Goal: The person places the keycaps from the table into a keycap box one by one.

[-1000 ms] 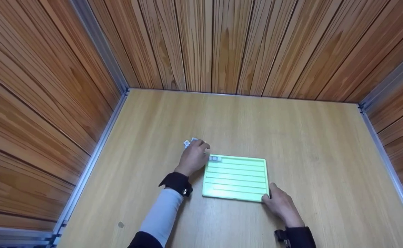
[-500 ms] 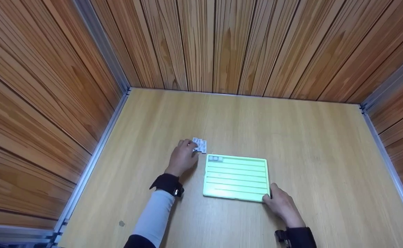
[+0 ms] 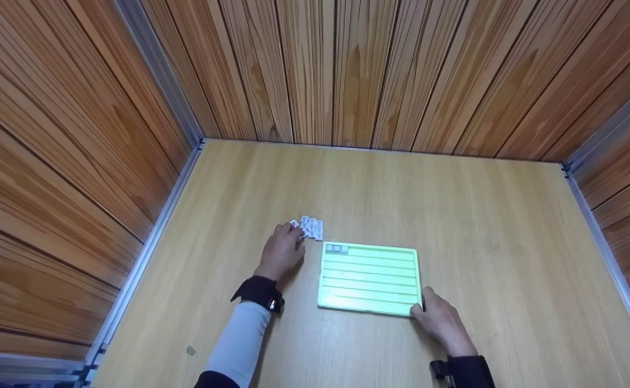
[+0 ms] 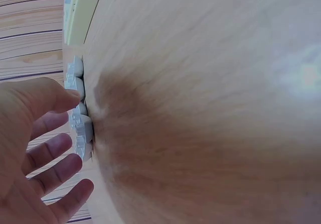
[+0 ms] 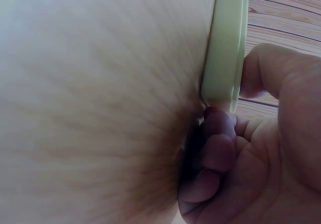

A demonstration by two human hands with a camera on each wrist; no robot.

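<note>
Circling the right wrist: black cuff, just behind the right fingers.
Dark spot: small, on the pale wooden table, well behind and to the left of the left fingers.
Light sleeve: along the forearm, well behind the left fingers.
Right hand: clamped on the near right corner of the green tray, with the thumb over the upper rim and the other fingers curled close together at the corner's end.
Black band: around the left wrist, between sleeve and left fingers.
Green tray: lying on the table, ahead of and leftward from the right fingers, to the right of the left fingers; divided by long parallel ridges.
Left hand: spread at the edge of the loose tiles, fingers parted and slightly bent, thumb tip overlapping the tiles in the left wrist view; contact impossible to tell.
Tray tiles: three, side by side at the left end of the farthest row, across the tray from the right fingers.
Loose tiles: white, clustered at the left fingertips, partly hidden by them, near the tray's far left corner; markings too small to read.
Single tile: just past the left fingertips, beside the cluster.
Plank wall: brown, upright, well beyond all fingers.
</note>
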